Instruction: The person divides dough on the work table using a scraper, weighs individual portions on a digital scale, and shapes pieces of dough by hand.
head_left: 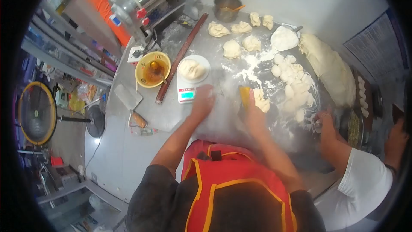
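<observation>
My right hand (256,118) is closed around a yellow dough scraper (245,98), its blade standing over the steel table. A lump of dough (261,102) lies just to the right of those fingers. My left hand (204,99) is beside the right edge of a white kitchen scale (186,95); its fingers are smeared, so I cannot make out their shape. On the scale's round plate rests a piece of dough (191,69), and the display glows green-blue.
Several dough pieces (231,49) lie toward the back, with small dough balls (289,73) and a long dough mass (330,68) at right. A yellow bowl (141,71), wooden rod (180,60) and cleaver (128,98) lie left. A co-worker's hand (327,121) works close on the right.
</observation>
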Action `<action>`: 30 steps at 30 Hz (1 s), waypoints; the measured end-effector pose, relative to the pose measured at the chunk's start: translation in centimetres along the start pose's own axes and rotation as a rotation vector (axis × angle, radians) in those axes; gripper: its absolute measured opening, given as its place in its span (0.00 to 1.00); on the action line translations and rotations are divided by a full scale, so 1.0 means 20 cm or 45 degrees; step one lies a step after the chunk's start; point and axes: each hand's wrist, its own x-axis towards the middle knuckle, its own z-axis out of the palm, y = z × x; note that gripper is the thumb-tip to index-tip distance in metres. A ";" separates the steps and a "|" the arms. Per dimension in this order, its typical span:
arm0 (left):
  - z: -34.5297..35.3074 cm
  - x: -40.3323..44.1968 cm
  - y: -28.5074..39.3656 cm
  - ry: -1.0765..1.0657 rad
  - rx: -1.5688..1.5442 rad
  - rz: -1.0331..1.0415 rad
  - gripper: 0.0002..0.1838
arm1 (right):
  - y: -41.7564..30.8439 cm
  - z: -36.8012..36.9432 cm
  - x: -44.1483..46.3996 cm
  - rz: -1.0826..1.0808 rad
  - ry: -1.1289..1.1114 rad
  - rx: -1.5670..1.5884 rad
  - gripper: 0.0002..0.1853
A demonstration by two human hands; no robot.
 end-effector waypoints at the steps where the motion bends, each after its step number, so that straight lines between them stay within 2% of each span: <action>1: 0.03 -0.05 0.03 -0.186 0.065 -0.058 0.16 | -0.02 -0.04 0.00 0.043 -0.041 0.050 0.44; 2: 0.05 -0.10 0.06 -0.367 0.129 -0.118 0.16 | -0.05 -0.09 0.00 0.082 -0.084 0.099 0.42; 5: 0.12 -0.21 0.08 -0.448 0.057 -0.149 0.16 | -0.19 -0.30 -0.06 0.223 -0.160 0.160 0.37; 8: 0.13 -0.22 0.14 -0.602 0.087 -0.238 0.17 | -0.14 -0.39 -0.12 -0.073 0.126 0.112 0.40; 14: 0.50 -0.26 0.05 -0.346 0.050 0.076 0.21 | -0.04 -0.47 -0.17 0.067 0.168 0.137 0.40; 17: 0.44 -0.18 0.22 -0.464 -0.026 -0.096 0.22 | -0.06 -0.50 -0.19 0.084 0.145 0.077 0.40; 20: 0.46 -0.17 0.21 -0.581 -0.029 -0.167 0.24 | -0.07 -0.52 -0.21 0.069 0.136 0.087 0.41; 23: 0.51 -0.20 0.12 -0.562 0.017 -0.140 0.26 | -0.06 -0.52 -0.23 0.045 0.143 0.186 0.41; 26: 0.46 -0.11 0.06 -0.102 0.110 -0.049 0.29 | -0.08 -0.54 -0.23 0.111 0.109 0.172 0.41; 28: 0.23 0.10 0.06 0.209 0.348 -0.089 0.33 | -0.04 -0.53 -0.25 0.050 0.166 0.193 0.40; 29: 0.13 0.19 -0.02 0.345 0.551 0.008 0.36 | -0.01 -0.53 -0.26 0.024 0.199 0.200 0.40; 30: 0.03 0.27 -0.03 0.461 0.723 -0.011 0.41 | 0.00 -0.54 -0.28 0.065 0.182 0.155 0.40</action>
